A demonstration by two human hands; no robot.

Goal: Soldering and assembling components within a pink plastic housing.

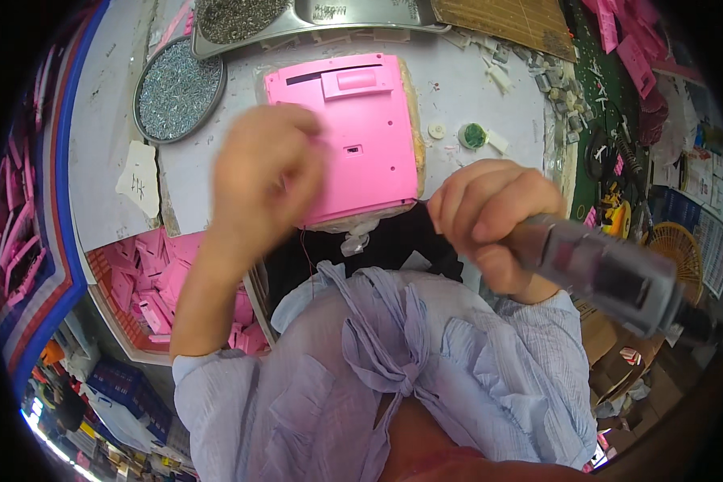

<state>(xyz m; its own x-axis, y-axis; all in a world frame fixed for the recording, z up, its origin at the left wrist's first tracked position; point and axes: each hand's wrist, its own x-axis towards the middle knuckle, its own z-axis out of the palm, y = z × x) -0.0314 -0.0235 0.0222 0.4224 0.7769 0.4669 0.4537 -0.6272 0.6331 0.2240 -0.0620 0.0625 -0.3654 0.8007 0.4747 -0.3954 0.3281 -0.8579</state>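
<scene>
A pink plastic housing lies on a padded, plastic-wrapped support, with a dark slot along its far edge and several small screw holes. Over its left side hovers my left hand, blurred by motion, its fingers curled in; whatever they may pinch is hidden. My right hand is wrapped around an electric screwdriver, whose body points back to the right. The driver's front end is by the housing's near right corner; the hand hides most of it.
A round dish of silvery screws stands at left, a metal tray with small parts at the back. A green-topped small container sits right of the housing. Pink parts fill a crate at lower left. Small grey blocks lie along the right edge.
</scene>
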